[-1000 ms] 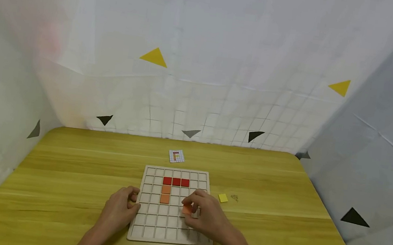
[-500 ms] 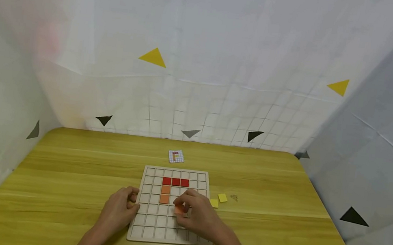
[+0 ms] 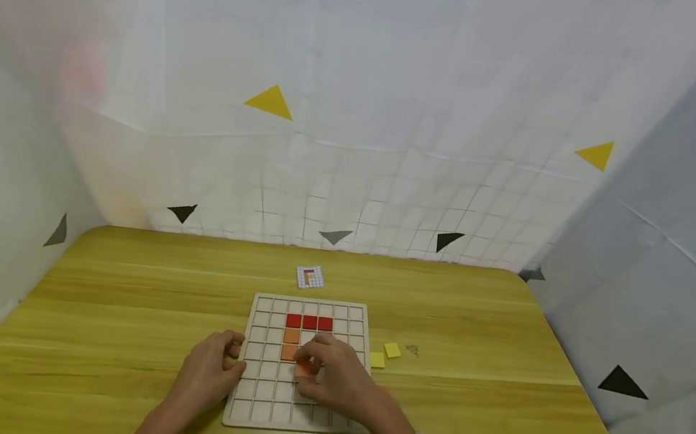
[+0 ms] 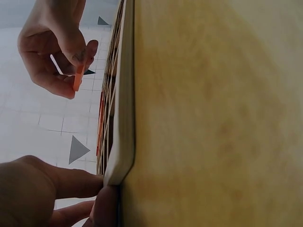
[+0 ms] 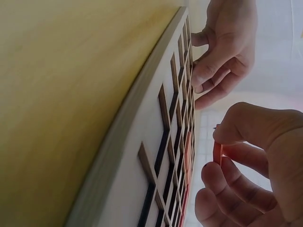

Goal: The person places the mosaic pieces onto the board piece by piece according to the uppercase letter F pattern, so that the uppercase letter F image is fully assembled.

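Note:
A pale wooden grid board lies on the table. My left hand holds its left edge, thumb and fingers at the rim. In the left wrist view, the left fingertips meet the board's side. My right hand pinches an orange square tile between thumb and fingers, over the board's middle. Both wrist views show this orange tile raised above the cells. Three red tiles form a row in the upper part of the board. Two orange tiles sit in a column below the leftmost red one.
Two yellow tiles lie right of the board, one against its edge. An orange patch shows behind the right wrist. A small printed pattern card lies beyond the board. White sheeting encloses the table's far side and flanks.
My right hand has moved left across the board with the orange tile, beside the orange column. A second yellow tile and an orange patch have come into sight. My left hand stays put.

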The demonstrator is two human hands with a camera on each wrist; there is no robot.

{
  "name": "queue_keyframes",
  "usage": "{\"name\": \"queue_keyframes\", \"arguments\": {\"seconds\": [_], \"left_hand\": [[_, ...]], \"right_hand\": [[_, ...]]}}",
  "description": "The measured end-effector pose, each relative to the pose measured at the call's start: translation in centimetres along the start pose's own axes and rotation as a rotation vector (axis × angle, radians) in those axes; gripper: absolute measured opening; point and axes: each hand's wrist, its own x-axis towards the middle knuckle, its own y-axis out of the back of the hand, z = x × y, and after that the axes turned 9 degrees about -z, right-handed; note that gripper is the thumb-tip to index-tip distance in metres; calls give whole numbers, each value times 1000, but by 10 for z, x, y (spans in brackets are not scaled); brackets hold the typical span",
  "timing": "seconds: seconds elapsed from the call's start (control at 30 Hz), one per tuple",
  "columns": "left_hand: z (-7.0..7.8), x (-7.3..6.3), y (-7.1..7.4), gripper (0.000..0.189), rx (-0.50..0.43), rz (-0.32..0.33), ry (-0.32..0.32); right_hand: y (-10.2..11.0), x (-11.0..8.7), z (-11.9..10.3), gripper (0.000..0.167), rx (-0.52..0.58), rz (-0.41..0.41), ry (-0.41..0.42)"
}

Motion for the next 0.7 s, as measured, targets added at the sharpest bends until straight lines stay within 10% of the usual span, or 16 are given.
{"name": "queue_keyframes", "arguments": {"seconds": [0.7], "left_hand": [[0, 0, 0, 35, 4, -2, 7]], "right_hand": [[-10, 22, 0, 22, -39, -55, -2]]}}
